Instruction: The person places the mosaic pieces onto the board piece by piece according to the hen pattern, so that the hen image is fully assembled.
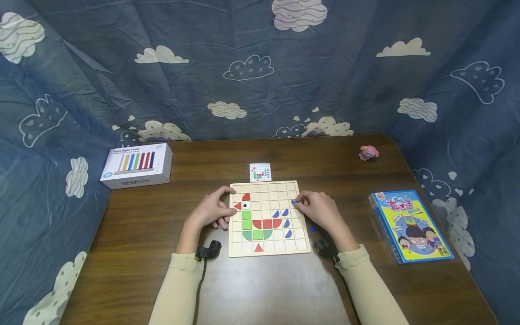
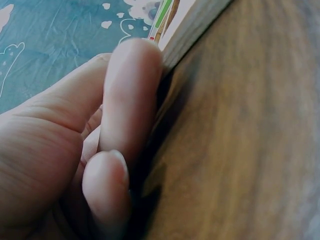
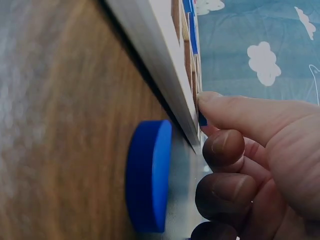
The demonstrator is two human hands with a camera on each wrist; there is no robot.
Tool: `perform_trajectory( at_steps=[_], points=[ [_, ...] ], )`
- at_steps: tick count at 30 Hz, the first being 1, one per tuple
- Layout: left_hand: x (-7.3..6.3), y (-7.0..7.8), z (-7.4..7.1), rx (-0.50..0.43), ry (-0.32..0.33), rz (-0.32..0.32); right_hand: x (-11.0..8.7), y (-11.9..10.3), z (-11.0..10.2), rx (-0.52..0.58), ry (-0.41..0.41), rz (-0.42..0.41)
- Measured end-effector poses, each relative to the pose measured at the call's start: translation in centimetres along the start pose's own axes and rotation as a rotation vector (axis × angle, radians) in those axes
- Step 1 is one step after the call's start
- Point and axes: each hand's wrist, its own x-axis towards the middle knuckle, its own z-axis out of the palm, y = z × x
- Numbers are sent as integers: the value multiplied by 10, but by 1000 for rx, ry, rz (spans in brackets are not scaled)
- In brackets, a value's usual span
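Observation:
A wooden grid board (image 1: 239, 248) carries red, green and blue shaped pieces and one eye tile (image 1: 246, 205). My right hand (image 1: 321, 208) pinches a blue segment-shaped piece (image 1: 294, 202) between thumb and index finger at the board's right edge; the fingers hide most of it in the right wrist view. My left hand (image 1: 209, 210) rests at the board's left edge, index finger and thumb spread along it, the other fingers bent beside it. Several blue pieces (image 1: 286, 223) lie on the board's right part. Another blue piece (image 3: 150, 175) lies on the table below my right hand.
A small pattern card (image 1: 260, 172) lies just beyond the board. At the back left of the table (image 1: 122, 253) stands a white box (image 1: 136, 166). A blue-and-yellow box (image 1: 412, 228) lies at the right, with a small pink toy (image 1: 368, 152) behind it.

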Motion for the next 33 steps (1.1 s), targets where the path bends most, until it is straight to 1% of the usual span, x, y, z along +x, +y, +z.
perform_trajectory(
  at_steps=[14, 23, 30, 33],
  points=[
    [-1, 2, 1, 1, 3, 0, -1, -3, 4, 19, 2, 8],
    [-1, 2, 1, 4, 5, -11, 0, -1, 6, 21, -6, 16],
    [0, 1, 1, 15, 2, 15, -2, -4, 4, 28, 4, 13],
    [0, 0, 1, 15, 4, 14, -1, -4, 3, 27, 7, 10]
  ],
)
